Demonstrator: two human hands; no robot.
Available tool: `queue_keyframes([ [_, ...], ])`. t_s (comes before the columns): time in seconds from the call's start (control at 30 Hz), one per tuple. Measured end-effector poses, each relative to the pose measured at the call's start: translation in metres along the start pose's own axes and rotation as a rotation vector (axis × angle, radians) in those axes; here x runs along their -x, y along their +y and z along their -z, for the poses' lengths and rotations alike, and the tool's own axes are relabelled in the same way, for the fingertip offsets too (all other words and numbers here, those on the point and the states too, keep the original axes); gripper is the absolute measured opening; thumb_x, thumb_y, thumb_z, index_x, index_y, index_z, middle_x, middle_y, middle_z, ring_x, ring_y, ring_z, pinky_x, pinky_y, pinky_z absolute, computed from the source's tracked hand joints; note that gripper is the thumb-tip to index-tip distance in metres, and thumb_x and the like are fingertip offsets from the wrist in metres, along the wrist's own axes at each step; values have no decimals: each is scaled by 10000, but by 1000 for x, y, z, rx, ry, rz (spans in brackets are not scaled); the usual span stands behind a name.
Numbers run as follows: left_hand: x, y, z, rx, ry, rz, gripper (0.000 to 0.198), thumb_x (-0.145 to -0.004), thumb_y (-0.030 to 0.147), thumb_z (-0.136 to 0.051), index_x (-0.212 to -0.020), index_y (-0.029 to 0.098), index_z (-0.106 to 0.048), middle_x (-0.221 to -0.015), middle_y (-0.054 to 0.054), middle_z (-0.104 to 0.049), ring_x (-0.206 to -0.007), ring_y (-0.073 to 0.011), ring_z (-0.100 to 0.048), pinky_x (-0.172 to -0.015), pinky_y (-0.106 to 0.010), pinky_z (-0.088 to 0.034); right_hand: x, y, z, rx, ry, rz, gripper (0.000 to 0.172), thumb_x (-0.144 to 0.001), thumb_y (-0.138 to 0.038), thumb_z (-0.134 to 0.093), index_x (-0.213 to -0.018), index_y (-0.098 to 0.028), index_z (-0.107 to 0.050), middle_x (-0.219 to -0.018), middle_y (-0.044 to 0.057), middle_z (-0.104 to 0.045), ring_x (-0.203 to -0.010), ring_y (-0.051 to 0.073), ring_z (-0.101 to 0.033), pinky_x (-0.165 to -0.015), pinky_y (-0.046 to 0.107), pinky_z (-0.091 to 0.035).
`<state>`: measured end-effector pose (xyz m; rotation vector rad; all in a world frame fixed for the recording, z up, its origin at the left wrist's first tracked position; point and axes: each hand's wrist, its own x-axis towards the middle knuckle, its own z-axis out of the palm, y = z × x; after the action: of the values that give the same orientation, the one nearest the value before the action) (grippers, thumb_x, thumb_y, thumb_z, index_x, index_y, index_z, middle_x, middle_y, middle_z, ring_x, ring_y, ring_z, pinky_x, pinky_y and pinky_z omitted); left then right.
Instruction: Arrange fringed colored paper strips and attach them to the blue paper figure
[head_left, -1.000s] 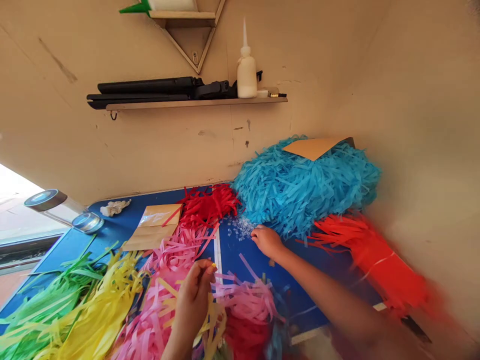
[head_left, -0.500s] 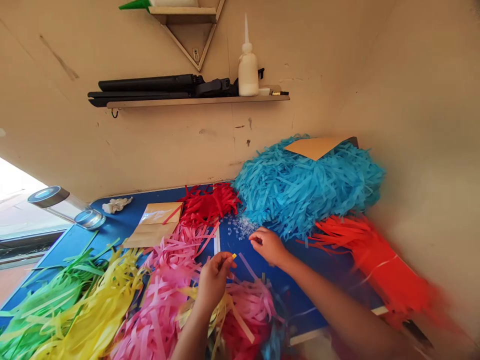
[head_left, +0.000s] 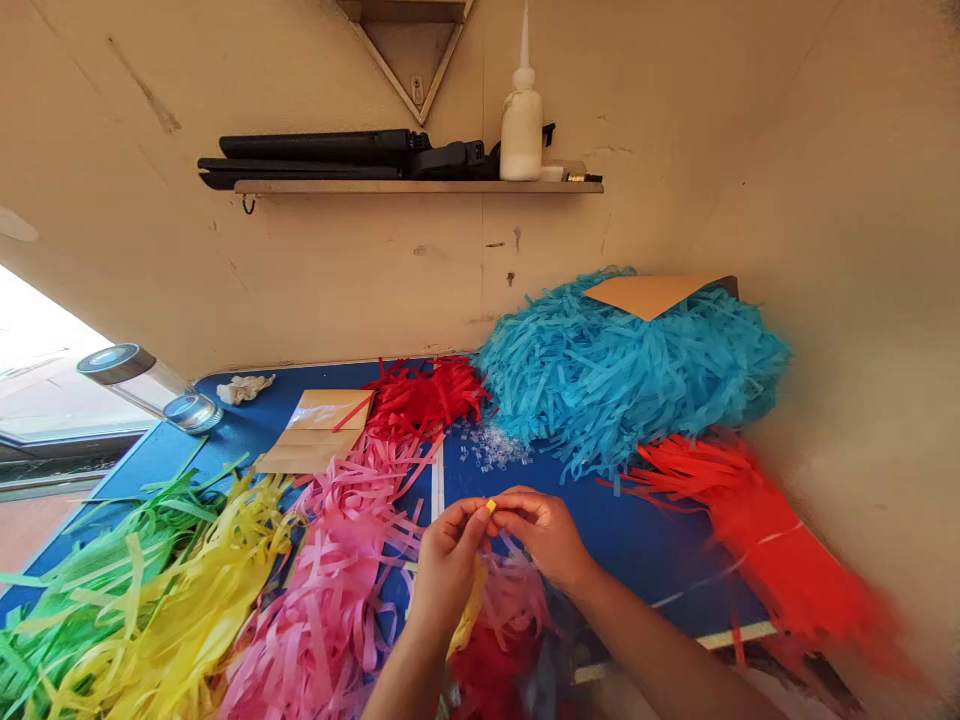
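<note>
R hand has left the clear bits — now meets L hand, both w/ fingertips pinching yellow strip end.

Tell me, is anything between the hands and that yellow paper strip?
Nothing visible does. The left hand pinches the yellow strip at its tip, and the right hand touches that tip, above the pink strips.

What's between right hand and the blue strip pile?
Head view: between right hand and blue strip pile, only a scatter of small clear bits on the blue tabletop.
</note>
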<state>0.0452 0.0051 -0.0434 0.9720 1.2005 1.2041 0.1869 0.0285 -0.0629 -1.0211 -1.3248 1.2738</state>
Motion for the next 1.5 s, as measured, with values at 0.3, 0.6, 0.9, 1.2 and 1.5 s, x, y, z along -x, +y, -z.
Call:
queue_keyframes([
  [0.3, 5, 5, -6, 282, -17, 112, 388, -651, 508, -793, -741, 172, -623, -559, 51, -545, -529, -73, -455, -531, -185, -354, 9, -5, 2, 56, -52, 39, 81, -825, -266, -676, -830, -211, -735, -797, 15, -696, -727, 154, -649, -686, 251, -507],
  [0.6, 7, 4, -5, 341, -46, 168, 386, -651, 479, -802, -773, 166, -613, -542, 55, -551, -514, -61, -455, -521, -167, -341, 18, -5, -3, 332, 43, 335, 143, -920, -262, -616, -817, -216, -704, -796, 19, -696, -733, 141, -638, -695, 237, -474],
  [0.9, 7, 2, -2, 97, 10, 47, 304, -702, 446, -763, -783, 170, -663, -565, 46, -584, -525, -77, -483, -532, -180, -370, 19, -1, -7, -102, 153, -56, 181, -831, -355, -681, -757, -190, -691, -634, -1, -643, -584, 129, -565, -589, 239, -436],
  [1.2, 11, 11, 1, -564, 23, -313, 196, -868, 342, -574, -807, 199, -693, -665, 5, -688, -577, -125, -617, -547, -211, -437, 19, -11, -7, -202, 155, -60, 174, -798, -341, -725, -716, -189, -705, -630, -11, -633, -593, 117, -561, -591, 227, -426],
  [1.5, 12, 15, 6, -775, -33, -556, 170, -911, 271, -543, -844, 223, -692, -748, -8, -740, -688, -148, -688, -639, -227, -478, 22, -15, -2, 6, 119, 55, 168, -858, -314, -656, -749, -187, -673, -722, -5, -635, -629, 125, -592, -612, 229, -467],
])
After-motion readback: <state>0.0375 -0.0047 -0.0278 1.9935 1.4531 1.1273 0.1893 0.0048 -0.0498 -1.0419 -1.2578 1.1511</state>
